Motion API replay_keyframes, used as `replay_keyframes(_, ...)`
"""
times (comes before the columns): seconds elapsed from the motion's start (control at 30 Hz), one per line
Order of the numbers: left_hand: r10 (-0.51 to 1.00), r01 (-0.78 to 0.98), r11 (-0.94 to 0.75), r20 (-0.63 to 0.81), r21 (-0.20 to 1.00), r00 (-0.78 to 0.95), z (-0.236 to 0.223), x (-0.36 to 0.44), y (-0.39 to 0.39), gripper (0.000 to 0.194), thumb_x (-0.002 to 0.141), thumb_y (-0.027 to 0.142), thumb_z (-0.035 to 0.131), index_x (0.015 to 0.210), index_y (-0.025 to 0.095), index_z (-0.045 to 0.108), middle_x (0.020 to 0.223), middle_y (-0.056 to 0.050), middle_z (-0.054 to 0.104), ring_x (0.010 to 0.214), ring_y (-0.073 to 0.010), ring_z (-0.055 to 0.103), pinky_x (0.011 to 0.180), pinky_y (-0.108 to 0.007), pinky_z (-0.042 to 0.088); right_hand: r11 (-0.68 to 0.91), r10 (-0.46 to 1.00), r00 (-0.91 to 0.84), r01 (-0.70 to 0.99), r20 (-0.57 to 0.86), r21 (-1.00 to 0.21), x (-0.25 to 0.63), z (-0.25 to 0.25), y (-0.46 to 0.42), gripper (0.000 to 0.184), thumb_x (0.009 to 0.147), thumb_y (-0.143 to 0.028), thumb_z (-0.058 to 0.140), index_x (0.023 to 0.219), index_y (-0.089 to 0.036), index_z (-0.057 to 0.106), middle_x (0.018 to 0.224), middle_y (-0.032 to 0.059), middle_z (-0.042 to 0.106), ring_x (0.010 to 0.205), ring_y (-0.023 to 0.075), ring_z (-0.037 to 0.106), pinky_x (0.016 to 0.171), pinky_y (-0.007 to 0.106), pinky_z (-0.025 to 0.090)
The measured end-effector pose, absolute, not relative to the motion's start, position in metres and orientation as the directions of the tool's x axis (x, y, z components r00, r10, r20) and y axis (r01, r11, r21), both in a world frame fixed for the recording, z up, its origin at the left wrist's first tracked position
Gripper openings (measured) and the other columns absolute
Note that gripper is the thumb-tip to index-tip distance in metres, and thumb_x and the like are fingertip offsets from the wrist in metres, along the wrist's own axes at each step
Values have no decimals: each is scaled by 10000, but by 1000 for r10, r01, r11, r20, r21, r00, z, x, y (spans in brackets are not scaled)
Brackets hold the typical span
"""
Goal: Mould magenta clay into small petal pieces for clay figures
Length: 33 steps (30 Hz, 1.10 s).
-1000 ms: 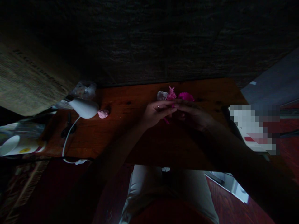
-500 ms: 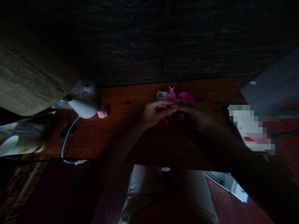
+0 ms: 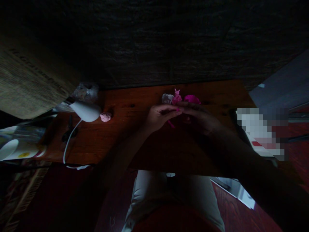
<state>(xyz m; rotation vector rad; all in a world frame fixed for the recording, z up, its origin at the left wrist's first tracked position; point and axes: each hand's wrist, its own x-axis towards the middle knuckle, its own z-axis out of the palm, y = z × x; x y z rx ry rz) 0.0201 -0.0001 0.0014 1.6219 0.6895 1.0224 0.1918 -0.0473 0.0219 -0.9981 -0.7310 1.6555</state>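
Observation:
A small bright-pink piece (image 3: 178, 110), possibly modelling clay, is pinched between the fingertips of both hands. My left hand (image 3: 159, 116) grips it from the left with thumb and forefinger, my right hand (image 3: 199, 116) from the right. In the dim light the right fingers partly merge with shadow. Beneath them a thin pink strip (image 3: 171, 124) lies on the wooden table (image 3: 135, 129). Just beyond the fingers stand a pale pink figure with ear-like tips (image 3: 177, 96), a greyish-white lump (image 3: 167, 98) and a magenta lump (image 3: 192, 99).
To the left are a white lamp-like object (image 3: 87, 111) with a cord, a pale pink lump (image 3: 105, 116), dark scissors (image 3: 69, 130) and crumpled clear plastic (image 3: 86, 92). A paper cup (image 3: 21, 150) lies past the table's left end. A brown bag (image 3: 26, 80) overhangs the upper left.
Both hands stay almost in place, still pinching the pink piece, with only slight finger shifts. Objects on the table have not moved.

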Motion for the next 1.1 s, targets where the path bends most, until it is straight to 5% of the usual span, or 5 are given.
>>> replay_keyframes(0.37, 803, 40, -453, 389, 890, 451, 8, 19, -4, 284, 877, 436, 672, 870, 162, 747, 760, -23, 729, 662, -97, 641, 614, -210, 502, -301, 954, -145, -413, -264, -859, 191, 27, -49, 271, 648, -301, 853, 867, -186, 742, 749, -29, 653, 513, 39, 377, 449, 188, 297)
replay_keyframes(0.8, 794, 63, -507, 437, 860, 423, 2, 22, -4, 258, 824, 422, 737, 908, 181, 766, 652, 13, 624, 548, -75, 493, 501, -221, 386, -282, 959, -151, -438, -239, -854, 192, 22, -47, 256, 676, -298, 863, 857, -196, 713, 678, -55, 566, 509, 42, 357, 433, 192, 265)
replay_keyframes(1.1, 733, 37, -600, 531, 799, 425, 9, 20, -3, 235, 887, 402, 674, 854, 177, 734, 756, -14, 607, 680, -106, 533, 624, -244, 439, -270, 962, -151, -422, -227, -866, 191, 22, -48, 302, 676, -325, 857, 908, -192, 715, 693, -51, 585, 506, 46, 357, 428, 193, 273)
